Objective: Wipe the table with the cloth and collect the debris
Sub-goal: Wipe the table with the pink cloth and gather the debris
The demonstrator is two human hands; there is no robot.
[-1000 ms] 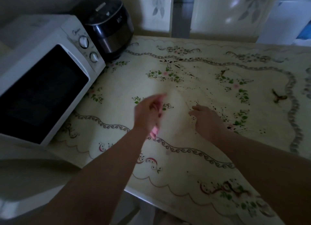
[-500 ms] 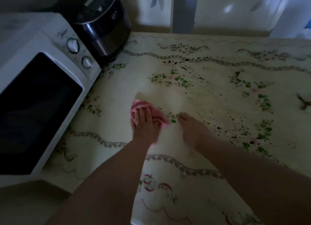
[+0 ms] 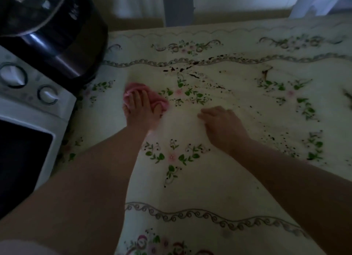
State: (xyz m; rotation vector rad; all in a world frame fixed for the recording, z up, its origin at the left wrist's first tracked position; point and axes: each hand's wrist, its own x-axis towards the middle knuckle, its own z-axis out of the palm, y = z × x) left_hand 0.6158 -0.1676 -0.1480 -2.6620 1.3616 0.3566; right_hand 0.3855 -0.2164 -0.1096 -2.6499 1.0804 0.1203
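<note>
Wiping is judged barely begun. The pink cloth (image 3: 134, 87) is pressed to the tabletop (image 3: 190, 190) by the left hand (image 3: 140, 113), fingers spread. At its 4 o'clock the right hand (image 3: 222, 127) is rested, fingers curled; contents can't be told. Debris (image 3: 172, 69) at 1–3 o'clock is left uncollected.

Nothing legible. Pale logo on the dark cooker (image 3: 57, 35) at the counter's far left corner, too blurred to read; markings round the microwave (image 3: 28, 109) dials likewise.
</note>
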